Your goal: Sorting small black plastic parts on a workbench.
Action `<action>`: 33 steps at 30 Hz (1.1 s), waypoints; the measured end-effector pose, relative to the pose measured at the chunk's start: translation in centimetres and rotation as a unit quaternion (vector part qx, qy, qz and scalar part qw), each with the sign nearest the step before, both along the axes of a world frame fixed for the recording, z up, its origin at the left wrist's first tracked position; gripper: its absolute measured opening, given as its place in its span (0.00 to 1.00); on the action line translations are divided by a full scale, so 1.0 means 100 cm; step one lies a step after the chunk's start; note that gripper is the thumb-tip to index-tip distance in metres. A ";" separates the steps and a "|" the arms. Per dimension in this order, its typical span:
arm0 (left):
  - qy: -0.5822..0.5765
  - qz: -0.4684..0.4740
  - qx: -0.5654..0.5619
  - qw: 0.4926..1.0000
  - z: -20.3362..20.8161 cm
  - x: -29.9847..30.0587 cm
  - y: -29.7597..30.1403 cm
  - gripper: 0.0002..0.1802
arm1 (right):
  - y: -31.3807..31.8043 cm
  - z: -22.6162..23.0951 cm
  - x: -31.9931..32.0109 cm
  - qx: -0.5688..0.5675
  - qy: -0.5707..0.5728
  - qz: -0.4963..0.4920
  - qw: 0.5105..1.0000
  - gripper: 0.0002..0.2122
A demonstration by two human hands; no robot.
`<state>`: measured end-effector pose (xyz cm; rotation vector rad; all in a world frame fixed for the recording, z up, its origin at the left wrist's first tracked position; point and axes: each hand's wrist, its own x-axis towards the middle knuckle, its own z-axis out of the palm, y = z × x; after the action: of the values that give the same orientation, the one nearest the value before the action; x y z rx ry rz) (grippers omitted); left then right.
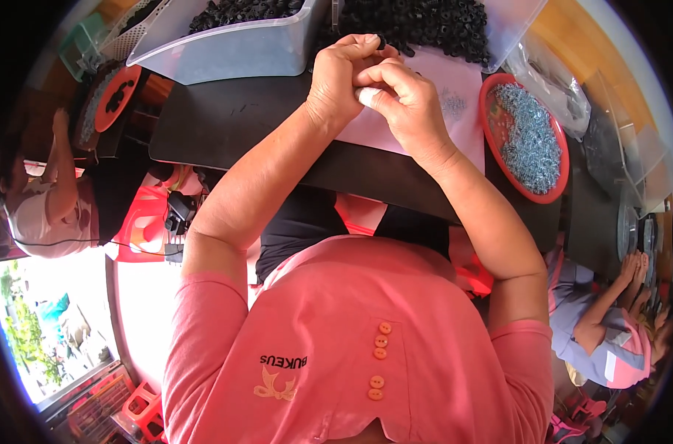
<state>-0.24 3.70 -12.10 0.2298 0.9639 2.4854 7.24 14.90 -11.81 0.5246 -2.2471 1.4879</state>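
Observation:
My left hand (335,80) is raised over the far part of the table, its thumb and fingertips pinched on a small black ring-like part (381,42). Close against it, my right hand (404,102) has its thumb and forefinger pressed together; whatever they hold, if anything, is hidden. Beneath both hands lies a pale pink sheet (466,137) with a scatter of tiny silvery pieces (452,103). Just beyond my fingers, many similar black parts (425,26) are heaped in and before a clear bin.
A red oval tray (490,132) of small bluish metal pieces (532,140) sits to the right, beside a clear plastic bag (551,85). At the far left stands a translucent bin (233,59) of black parts. Other people (52,203) work at both sides.

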 end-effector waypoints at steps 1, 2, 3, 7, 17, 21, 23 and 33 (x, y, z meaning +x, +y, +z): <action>0.001 0.000 0.000 1.000 -0.001 -0.001 0.000 0.08 | 0.000 -0.002 -0.001 -0.020 -0.007 -0.001 1.000 0.07; 0.008 -0.002 -0.009 1.000 -0.001 -0.001 0.000 0.08 | 0.000 -0.003 -0.001 -0.020 -0.007 -0.001 1.000 0.07; 0.015 -0.004 -0.018 1.000 -0.001 -0.001 0.001 0.08 | 0.001 -0.004 -0.002 -0.005 0.018 -0.010 1.000 0.07; 0.074 0.072 -0.072 0.992 -0.002 0.003 0.007 0.05 | 0.014 -0.003 -0.009 -0.009 0.069 -0.050 0.996 0.06; 0.198 0.018 -0.205 0.958 0.008 0.012 0.004 0.07 | 0.055 0.031 -0.004 -0.082 -0.006 -0.101 0.991 0.08; 0.227 0.008 -0.228 0.947 0.008 0.014 0.005 0.07 | 0.058 0.034 -0.003 -0.076 -0.029 -0.069 0.994 0.10; 0.244 0.007 -0.233 0.941 0.010 0.015 0.004 0.07 | 0.054 0.038 0.000 -0.055 -0.046 -0.065 0.995 0.10; 0.252 -0.004 -0.266 0.931 0.013 0.016 0.002 0.08 | 0.061 0.042 -0.003 -0.071 -0.104 -0.043 0.991 0.09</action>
<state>1.33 3.94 -10.84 0.7035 1.7913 2.0830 6.96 20.99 -7.60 0.2362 -2.2619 1.7091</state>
